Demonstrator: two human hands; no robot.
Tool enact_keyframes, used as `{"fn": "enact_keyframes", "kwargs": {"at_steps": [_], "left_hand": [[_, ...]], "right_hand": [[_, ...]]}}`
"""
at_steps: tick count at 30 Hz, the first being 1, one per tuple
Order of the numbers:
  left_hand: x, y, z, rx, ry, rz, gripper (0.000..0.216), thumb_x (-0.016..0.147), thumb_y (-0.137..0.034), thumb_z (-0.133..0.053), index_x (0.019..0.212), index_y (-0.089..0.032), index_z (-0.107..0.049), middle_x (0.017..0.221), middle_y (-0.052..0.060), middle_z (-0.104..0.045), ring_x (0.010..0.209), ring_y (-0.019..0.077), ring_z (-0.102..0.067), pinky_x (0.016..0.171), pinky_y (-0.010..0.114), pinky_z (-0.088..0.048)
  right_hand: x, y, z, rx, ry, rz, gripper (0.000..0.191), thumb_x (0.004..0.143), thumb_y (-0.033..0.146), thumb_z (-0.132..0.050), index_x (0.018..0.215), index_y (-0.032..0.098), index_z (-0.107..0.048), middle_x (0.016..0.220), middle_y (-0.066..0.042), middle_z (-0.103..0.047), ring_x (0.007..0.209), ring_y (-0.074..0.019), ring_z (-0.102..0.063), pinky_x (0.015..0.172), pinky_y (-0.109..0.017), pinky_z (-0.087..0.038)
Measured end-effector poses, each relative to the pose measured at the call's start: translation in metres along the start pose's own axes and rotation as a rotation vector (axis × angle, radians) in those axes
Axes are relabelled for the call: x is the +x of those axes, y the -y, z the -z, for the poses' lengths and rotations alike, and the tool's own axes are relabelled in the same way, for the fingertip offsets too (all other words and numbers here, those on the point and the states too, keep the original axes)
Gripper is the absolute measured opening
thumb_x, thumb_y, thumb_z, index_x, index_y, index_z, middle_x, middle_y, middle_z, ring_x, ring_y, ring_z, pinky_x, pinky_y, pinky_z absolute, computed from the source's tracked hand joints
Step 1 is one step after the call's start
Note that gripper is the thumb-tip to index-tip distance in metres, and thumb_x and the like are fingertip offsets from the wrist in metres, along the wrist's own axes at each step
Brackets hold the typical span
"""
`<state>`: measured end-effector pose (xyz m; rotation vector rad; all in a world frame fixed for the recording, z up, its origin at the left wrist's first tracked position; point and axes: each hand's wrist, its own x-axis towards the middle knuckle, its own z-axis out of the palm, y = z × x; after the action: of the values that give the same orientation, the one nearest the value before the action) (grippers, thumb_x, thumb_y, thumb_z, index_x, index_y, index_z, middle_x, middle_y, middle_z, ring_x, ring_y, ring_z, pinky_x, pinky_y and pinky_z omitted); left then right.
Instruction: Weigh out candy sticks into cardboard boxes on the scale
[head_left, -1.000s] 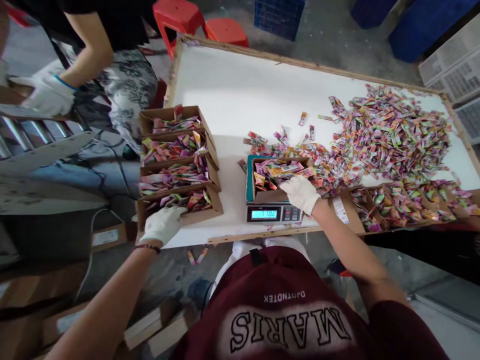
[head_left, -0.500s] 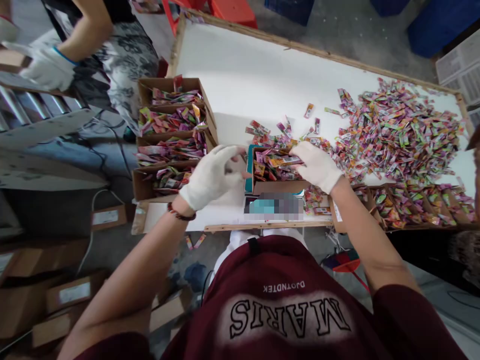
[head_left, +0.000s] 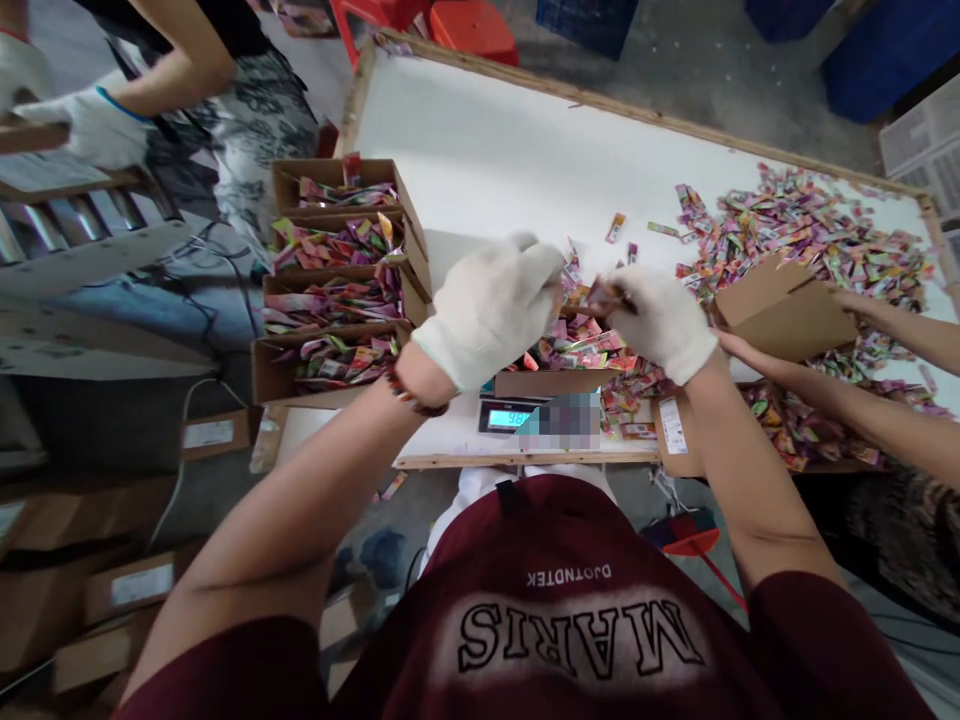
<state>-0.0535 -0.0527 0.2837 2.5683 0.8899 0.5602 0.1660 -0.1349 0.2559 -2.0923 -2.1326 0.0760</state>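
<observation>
Both my hands wear white gloves and hover over a small cardboard box (head_left: 551,382) of colourful sachets that sits on a digital scale (head_left: 525,418). My left hand (head_left: 491,305) is curled closed above the box's left side; what it grips is hidden. My right hand (head_left: 656,320) pinches a few sachets (head_left: 604,293) above the box's right side. A big heap of loose sachets (head_left: 810,240) spreads over the white table (head_left: 517,160) to the right.
A row of filled cardboard boxes (head_left: 337,285) stands at the table's left edge. A co-worker's arms at the right hold an empty cardboard box (head_left: 780,305). Another gloved person stands at upper left by a roller conveyor (head_left: 67,215). Cartons lie on the floor.
My left hand has come from the left boxes up to the box on the scale. My right hand has lifted sachets. A co-worker's arms with a box have entered at the right.
</observation>
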Motion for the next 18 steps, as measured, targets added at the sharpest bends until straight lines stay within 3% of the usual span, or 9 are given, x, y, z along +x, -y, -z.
{"fn": "enact_keyframes", "kwargs": {"at_steps": [3,5,7,10,13,15,18], "left_hand": [[0.041,-0.024,-0.004,-0.083,-0.083,-0.02,0.027,0.096,-0.024,-0.052,0.118,-0.02,-0.067,0.119,0.011,-0.066,0.102,0.0238,-0.067,0.091,0.04,-0.054],[0.058,-0.03,-0.009,-0.126,-0.033,-0.056,0.036,0.095,-0.024,-0.056,0.13,-0.02,-0.063,0.13,0.011,-0.063,0.105,0.0224,-0.067,0.093,0.037,-0.054],[0.06,-0.027,-0.014,-0.066,0.092,-0.058,0.034,0.094,-0.025,-0.056,0.126,-0.017,-0.066,0.126,0.012,-0.065,0.105,0.0232,-0.067,0.094,0.038,-0.053],[0.04,-0.009,-0.02,0.09,0.29,-0.009,0.025,0.095,-0.023,-0.053,0.11,-0.015,-0.072,0.109,0.012,-0.07,0.102,0.0256,-0.067,0.092,0.039,-0.052],[0.007,0.013,-0.031,0.132,0.319,0.06,0.026,0.096,-0.027,-0.053,0.111,-0.016,-0.071,0.112,0.012,-0.069,0.103,0.0252,-0.067,0.089,0.037,-0.053],[-0.014,0.028,-0.043,0.117,0.303,0.095,0.026,0.097,-0.032,-0.053,0.109,-0.017,-0.07,0.113,0.012,-0.067,0.103,0.0253,-0.067,0.089,0.036,-0.054],[-0.04,0.044,-0.062,0.059,0.296,0.108,0.023,0.095,-0.033,-0.057,0.108,-0.019,-0.069,0.113,0.011,-0.066,0.103,0.0259,-0.067,0.092,0.037,-0.055]], "right_hand": [[-0.007,-0.02,0.035,-0.092,-0.262,-0.19,0.033,0.094,0.023,-0.052,0.125,0.018,-0.064,0.122,-0.016,-0.064,0.116,-0.0307,-0.059,0.098,-0.046,-0.049],[-0.011,-0.029,0.047,-0.118,-0.322,-0.256,0.047,0.091,0.023,-0.056,0.138,0.015,-0.057,0.132,-0.02,-0.059,0.125,-0.0339,-0.056,0.103,-0.05,-0.049],[-0.014,-0.03,0.042,-0.096,-0.191,-0.26,0.051,0.092,0.025,-0.056,0.142,0.015,-0.055,0.131,-0.018,-0.06,0.122,-0.0328,-0.059,0.102,-0.048,-0.051],[-0.015,-0.016,0.008,-0.096,0.2,-0.237,0.043,0.094,0.036,-0.059,0.135,0.021,-0.062,0.128,-0.014,-0.064,0.11,-0.0289,-0.067,0.092,-0.041,-0.055],[-0.008,0.005,-0.033,-0.205,0.516,-0.25,0.039,0.093,0.035,-0.062,0.129,0.021,-0.069,0.135,-0.017,-0.063,0.108,-0.031,-0.07,0.087,-0.038,-0.055],[-0.003,0.013,-0.05,-0.255,0.633,-0.214,0.034,0.094,0.024,-0.057,0.124,0.02,-0.072,0.13,-0.019,-0.066,0.11,-0.0327,-0.071,0.086,-0.039,-0.055],[0.0,0.011,-0.047,-0.266,0.637,-0.121,0.037,0.093,0.013,-0.051,0.121,0.02,-0.074,0.123,-0.018,-0.072,0.112,-0.0314,-0.071,0.087,-0.038,-0.054]]}}
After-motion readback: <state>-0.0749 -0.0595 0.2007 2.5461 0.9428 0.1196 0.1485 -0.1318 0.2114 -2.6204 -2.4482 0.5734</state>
